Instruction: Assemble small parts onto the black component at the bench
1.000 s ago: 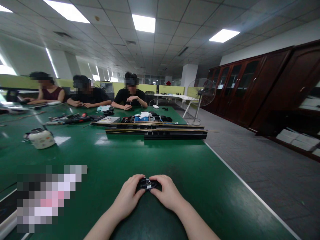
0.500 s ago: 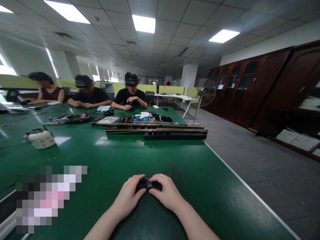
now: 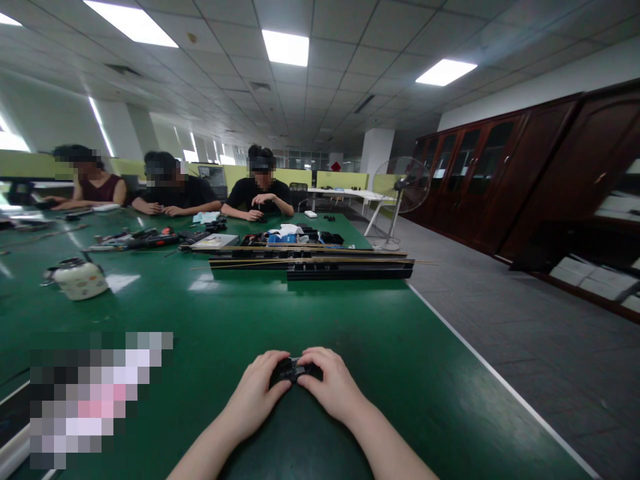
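Note:
Between my two hands, low over the green table, is a small black part with a greyish piece on it; its exact kind I cannot make out. My left hand grips its left end, thumb in front and fingers behind. On the other end, my right hand closes in the same way, thumb and fingertips meeting near the middle. The fingers cover much of the part, and whether it rests on the tabletop I cannot tell.
Long black rails with thin brass-coloured rods lie across the table ahead. Beyond them are a blue box and tools. A white patterned mug stands left. Three people sit across the table. A floor fan stands behind the right edge.
Both hands keep hold of the black part, which appears turned slightly between my fingers. The view has shifted a little; otherwise little differs.

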`<action>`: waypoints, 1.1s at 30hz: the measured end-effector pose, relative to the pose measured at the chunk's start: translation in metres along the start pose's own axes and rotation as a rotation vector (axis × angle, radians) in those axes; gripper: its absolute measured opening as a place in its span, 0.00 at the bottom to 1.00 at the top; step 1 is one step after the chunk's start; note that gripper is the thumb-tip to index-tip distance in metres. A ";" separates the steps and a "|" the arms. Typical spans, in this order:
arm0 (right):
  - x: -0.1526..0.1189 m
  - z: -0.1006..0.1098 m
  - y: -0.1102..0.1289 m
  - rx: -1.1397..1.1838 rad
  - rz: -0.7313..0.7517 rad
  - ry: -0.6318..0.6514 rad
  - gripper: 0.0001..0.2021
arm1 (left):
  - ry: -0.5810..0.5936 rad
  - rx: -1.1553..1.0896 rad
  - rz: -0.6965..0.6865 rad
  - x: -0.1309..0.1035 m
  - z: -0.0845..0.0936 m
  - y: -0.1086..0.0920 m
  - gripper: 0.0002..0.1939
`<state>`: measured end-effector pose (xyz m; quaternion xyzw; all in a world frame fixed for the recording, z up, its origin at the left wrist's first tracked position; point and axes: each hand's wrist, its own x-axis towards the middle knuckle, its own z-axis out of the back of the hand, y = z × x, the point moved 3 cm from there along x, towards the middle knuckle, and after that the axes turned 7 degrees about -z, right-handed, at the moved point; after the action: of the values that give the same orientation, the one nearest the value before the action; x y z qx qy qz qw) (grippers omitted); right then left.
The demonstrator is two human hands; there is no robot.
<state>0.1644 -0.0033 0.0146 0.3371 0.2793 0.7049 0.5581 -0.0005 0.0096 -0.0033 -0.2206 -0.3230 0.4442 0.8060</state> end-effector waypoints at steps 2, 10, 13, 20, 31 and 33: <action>0.000 0.001 0.000 0.031 -0.011 -0.011 0.09 | -0.007 0.002 0.002 0.000 0.000 0.000 0.17; 0.003 0.002 -0.008 0.088 -0.091 -0.098 0.11 | -0.010 -0.011 -0.024 -0.002 0.000 0.002 0.17; 0.005 0.003 -0.013 0.095 -0.102 -0.142 0.12 | -0.013 -0.012 -0.035 -0.002 -0.001 0.003 0.17; 0.007 0.008 -0.021 0.088 -0.124 -0.231 0.14 | -0.031 -0.007 -0.042 -0.002 -0.001 0.002 0.18; 0.008 0.016 -0.025 0.038 -0.132 -0.329 0.14 | -0.007 -0.030 0.013 -0.001 0.001 0.000 0.18; 0.008 0.017 -0.026 0.029 -0.134 -0.349 0.14 | 0.005 -0.032 0.020 -0.001 0.001 0.000 0.18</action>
<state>0.1924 0.0105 0.0065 0.4429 0.2104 0.5930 0.6387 -0.0016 0.0085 -0.0025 -0.2380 -0.3258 0.4463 0.7988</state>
